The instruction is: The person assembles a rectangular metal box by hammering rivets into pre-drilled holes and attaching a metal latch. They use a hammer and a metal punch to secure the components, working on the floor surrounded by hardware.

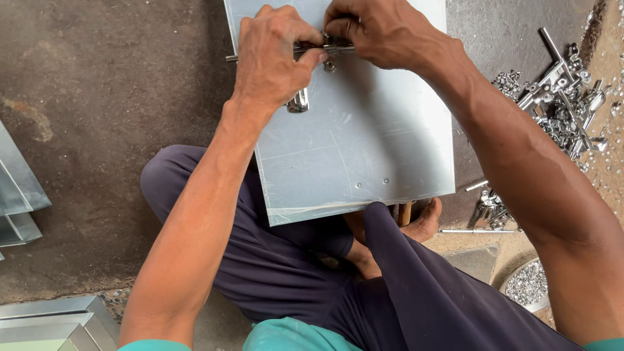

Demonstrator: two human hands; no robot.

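Sheet: a grey metal sheet lies flat across the seated person's lap, its far end under both hands.
Rod: a thin metal rod lies on the sheet's far end, long axis running left to right; one end pokes out past the left hand towards the sheet's left edge.
Left hand: the left hand curls over the rod, fingers pressed together on top, thumb tip against the rod from the near side.
Right hand: the right hand pinches the rod's right part and a small fitting there (details hidden by the fingers), fingertips bunched tight.
Latch: a shiny metal clasp sits on the sheet just below the left hand.
Surroundings: a heap of bright metal hardware lies on the ground to the right; folded sheet pieces lie at the left.
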